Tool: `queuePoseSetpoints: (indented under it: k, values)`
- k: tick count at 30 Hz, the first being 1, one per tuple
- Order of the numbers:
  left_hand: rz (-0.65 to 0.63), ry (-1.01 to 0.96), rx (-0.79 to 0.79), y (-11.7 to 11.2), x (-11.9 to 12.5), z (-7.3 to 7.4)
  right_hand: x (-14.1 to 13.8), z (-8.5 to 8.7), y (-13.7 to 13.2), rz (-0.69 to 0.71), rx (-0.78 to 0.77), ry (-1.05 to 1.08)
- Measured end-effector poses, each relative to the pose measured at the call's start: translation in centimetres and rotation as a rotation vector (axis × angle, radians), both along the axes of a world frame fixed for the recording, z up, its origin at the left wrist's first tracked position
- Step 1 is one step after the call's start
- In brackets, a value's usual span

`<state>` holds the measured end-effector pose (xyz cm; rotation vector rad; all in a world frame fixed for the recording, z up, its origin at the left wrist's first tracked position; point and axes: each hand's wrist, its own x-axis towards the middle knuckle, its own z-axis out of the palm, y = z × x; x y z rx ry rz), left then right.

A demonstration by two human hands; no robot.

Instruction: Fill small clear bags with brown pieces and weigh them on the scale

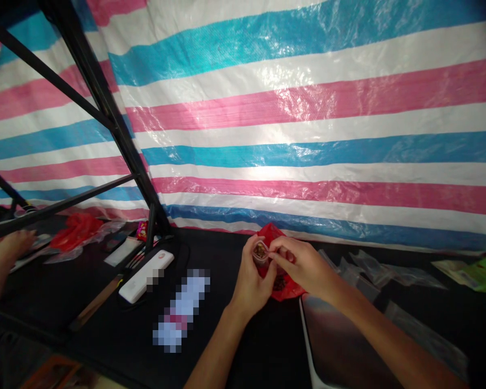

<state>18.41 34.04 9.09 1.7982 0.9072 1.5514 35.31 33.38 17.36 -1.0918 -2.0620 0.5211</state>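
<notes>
My left hand [249, 278] is wrapped round a small clear plastic container [261, 253], held upright with its mouth facing me. Small yellowish-brown pieces lie inside it. At the container's right rim, the fingers of my right hand [294, 260] are pinched together; whether they grip the rim or a tiny piece is hidden. Beneath and behind both hands a red plastic bag [289, 290] lies spread on the black table [214, 256]. Some small dark pieces show on the bag, partly covered by my hands.
A silver-edged laptop or tablet [340, 346] sits under my right forearm. Clear plastic bags [376, 270] and a green packet [484, 274] lie right. Left are a white power strip [146, 276], a pixelated object [182, 310], a black metal frame [101, 97] and another person's hand [10, 246].
</notes>
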Motion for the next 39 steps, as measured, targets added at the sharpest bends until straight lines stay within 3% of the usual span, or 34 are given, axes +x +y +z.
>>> queuePoseSetpoints:
  k: [4, 10, 15, 21, 25, 29, 34, 39]
  values:
    - [-0.094, -0.116, -0.063, -0.5, 0.5, 0.7, 0.5, 0.4, 0.1, 0.005, 0.036, 0.050]
    - [-0.333, -0.449, -0.376, -0.1, 0.5, 2.2, 1.1, 0.6, 0.2, -0.019, 0.069, 0.134]
    - [-0.244, -0.465, -0.472, 0.2, 0.1, 2.9, 0.8, 0.1, -0.1, -0.045, 0.046, 0.117]
    - [-0.198, -0.385, -0.423, 0.2, -0.1, 2.6, 0.6, -0.6, -1.1, -0.064, -0.061, 0.227]
    - [-0.088, -0.273, -0.302, 0.4, -0.3, 2.1, 4.3, -1.4, -3.4, -0.049, -0.242, 0.410]
    - [0.050, -0.066, -0.118, 0.4, -0.3, 1.7, 8.8, -4.1, -6.7, -0.033, -0.504, 0.402]
    - [0.025, 0.065, -0.047, 0.1, 0.0, 1.4, 10.3, -7.0, -8.1, -0.215, -0.398, 0.289]
    - [-0.009, 0.247, 0.037, -0.1, -0.2, 1.3, 9.1, -7.3, -7.6, -0.241, -0.371, 0.302]
